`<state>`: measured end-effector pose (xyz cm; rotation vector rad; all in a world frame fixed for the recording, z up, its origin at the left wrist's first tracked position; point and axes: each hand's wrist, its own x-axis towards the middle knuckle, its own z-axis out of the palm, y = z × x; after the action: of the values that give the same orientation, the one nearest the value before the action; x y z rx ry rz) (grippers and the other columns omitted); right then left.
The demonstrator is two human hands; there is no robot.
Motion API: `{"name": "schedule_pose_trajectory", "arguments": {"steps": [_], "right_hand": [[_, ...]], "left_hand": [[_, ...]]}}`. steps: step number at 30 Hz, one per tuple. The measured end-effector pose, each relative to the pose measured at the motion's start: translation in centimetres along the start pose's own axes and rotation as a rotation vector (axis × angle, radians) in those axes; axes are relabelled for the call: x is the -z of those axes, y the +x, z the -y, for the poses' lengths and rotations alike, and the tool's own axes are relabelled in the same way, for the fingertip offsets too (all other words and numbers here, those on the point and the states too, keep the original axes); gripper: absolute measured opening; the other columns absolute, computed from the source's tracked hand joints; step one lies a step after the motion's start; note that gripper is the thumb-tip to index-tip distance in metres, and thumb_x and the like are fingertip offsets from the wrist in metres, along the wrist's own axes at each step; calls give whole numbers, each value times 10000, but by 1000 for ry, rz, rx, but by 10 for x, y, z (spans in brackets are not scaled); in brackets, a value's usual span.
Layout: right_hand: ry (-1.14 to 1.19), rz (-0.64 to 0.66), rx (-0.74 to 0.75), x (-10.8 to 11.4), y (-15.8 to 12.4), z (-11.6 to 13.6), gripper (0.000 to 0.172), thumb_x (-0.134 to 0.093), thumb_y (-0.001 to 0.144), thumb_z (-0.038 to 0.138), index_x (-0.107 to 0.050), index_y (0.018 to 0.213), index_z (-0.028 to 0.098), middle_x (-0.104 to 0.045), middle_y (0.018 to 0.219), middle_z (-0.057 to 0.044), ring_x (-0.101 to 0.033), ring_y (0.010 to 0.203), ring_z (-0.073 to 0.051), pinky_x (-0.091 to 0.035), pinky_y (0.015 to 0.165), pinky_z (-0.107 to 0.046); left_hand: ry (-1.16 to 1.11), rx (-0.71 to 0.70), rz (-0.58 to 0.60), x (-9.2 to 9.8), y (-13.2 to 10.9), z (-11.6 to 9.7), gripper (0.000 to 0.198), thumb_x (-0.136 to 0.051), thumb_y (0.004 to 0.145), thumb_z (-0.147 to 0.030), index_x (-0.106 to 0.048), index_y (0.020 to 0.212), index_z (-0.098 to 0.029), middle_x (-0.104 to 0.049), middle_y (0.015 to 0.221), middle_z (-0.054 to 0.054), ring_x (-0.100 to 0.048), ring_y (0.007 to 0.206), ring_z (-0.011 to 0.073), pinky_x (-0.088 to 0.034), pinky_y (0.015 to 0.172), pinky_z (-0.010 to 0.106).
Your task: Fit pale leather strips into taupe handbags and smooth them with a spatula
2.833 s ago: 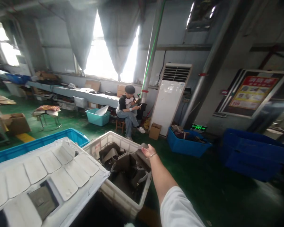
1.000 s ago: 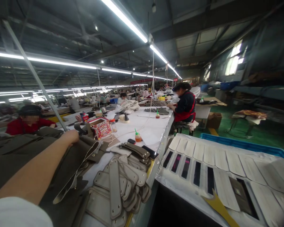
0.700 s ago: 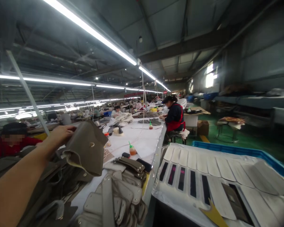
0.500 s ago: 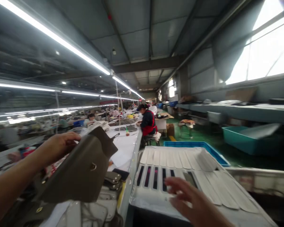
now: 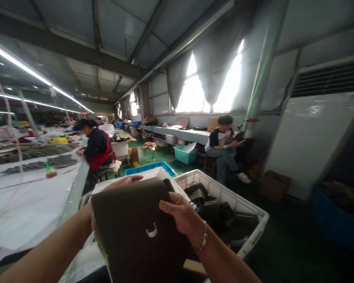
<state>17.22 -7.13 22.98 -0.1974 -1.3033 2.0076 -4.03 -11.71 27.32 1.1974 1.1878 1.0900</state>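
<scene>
A dark olive-brown leather panel (image 5: 135, 224) with a small D-shaped slot or fitting stands tilted in front of me, held in both hands. My right hand (image 5: 181, 214) is closed on its upper right edge, thumb lying on the near face and fingers behind. Behind the top left edge, my left hand (image 5: 125, 181) supports it from the far side; most of that hand is hidden, with only the fingers' upper part showing. A white rack or tray (image 5: 159, 171) is largely covered by the panel.
Right of the panel stands a white plastic crate (image 5: 256, 236) holding dark pieces. Beyond lies a blue tray (image 5: 165, 167). A long white table (image 5: 32, 200) runs along the left. One person in a red apron (image 5: 98, 147) sits there; another person (image 5: 224, 145) sits by the window.
My view has swung to the right. The leather panel has come across from the left table to the front of the crate, and my right hand, free before, now grips it.
</scene>
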Motion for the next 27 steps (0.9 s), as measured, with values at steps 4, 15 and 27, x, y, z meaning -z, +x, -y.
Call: {"name": "schedule_pose_trajectory", "arguments": {"steps": [4,15,27], "right_hand": [[148,-250,124,30,-15,1,281,-742,694,279,-672,936,156,-695,818,-51,-647,703,-163,-505,699,-305],[34,-402,201,44,-40,0,394,-794,569,438,-686,826,160,-681,744,-62,-648,769,-243,-510,733,-374],[56,-428,72,76,-86,23,689,-625,486,782,-661,780,161,-665,662,-66,-643,727,-245,-500,649,-358]], "left_hand": [[-143,-146,-52,-20,11,44,824,-365,674,-803,-496,1247,-226,-660,1089,74,-607,998,308,-514,798,402],[45,-28,238,-63,40,86,319,-593,739,-455,-661,949,-225,-697,918,55,-656,813,252,-513,633,329],[1499,-749,-10,-57,68,0,330,-460,810,-153,-593,1106,-211,-622,972,81,-597,849,221,-464,720,316]]}}
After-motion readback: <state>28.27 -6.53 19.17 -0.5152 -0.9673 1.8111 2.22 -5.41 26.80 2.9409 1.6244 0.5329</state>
